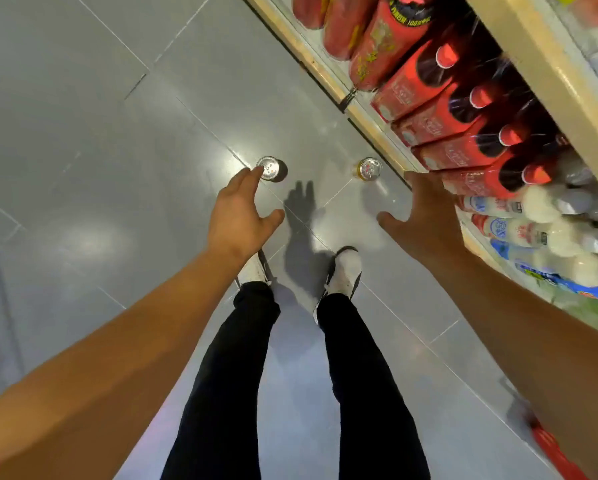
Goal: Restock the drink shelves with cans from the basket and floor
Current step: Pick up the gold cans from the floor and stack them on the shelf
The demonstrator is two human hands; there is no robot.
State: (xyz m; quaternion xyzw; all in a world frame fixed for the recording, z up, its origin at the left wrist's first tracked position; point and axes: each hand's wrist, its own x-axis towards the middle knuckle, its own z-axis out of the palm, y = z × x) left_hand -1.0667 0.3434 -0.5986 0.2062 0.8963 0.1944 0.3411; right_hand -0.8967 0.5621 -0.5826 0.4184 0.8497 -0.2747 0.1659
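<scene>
I see both of my hands reaching down over the grey tile floor (82, 133), fingers spread and slack, holding nothing. My left hand (240, 216) overlaps the top of the dark can (272, 169); I can't tell if it touches. The gold can (368, 169) stands upright beside the bottom shelf (377, 133) edge, apart from my right hand (425, 220). Red bottle packs (446, 126) fill that shelf.
</scene>
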